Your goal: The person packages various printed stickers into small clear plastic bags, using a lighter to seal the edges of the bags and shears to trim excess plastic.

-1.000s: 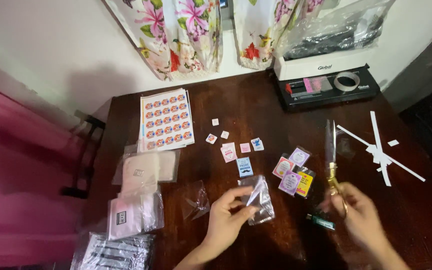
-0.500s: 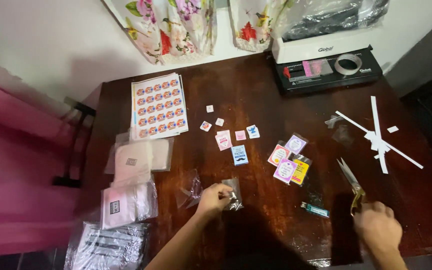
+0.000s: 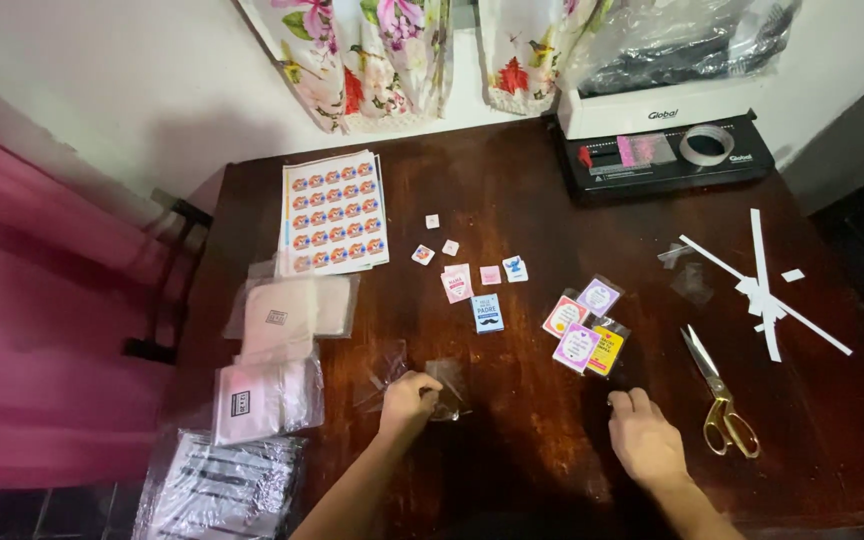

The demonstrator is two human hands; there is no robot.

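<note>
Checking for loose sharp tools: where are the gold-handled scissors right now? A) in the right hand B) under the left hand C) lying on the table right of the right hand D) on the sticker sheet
C: the scissors lie on the table, apart from the empty right hand.

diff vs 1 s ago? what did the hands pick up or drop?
Right hand let go of the gold-handled scissors, which now lie on the table, and shifted left, empty. Left hand lowered its clear plastic bag onto the table, still gripping it. Sticker sheet and small cards unchanged.
</note>
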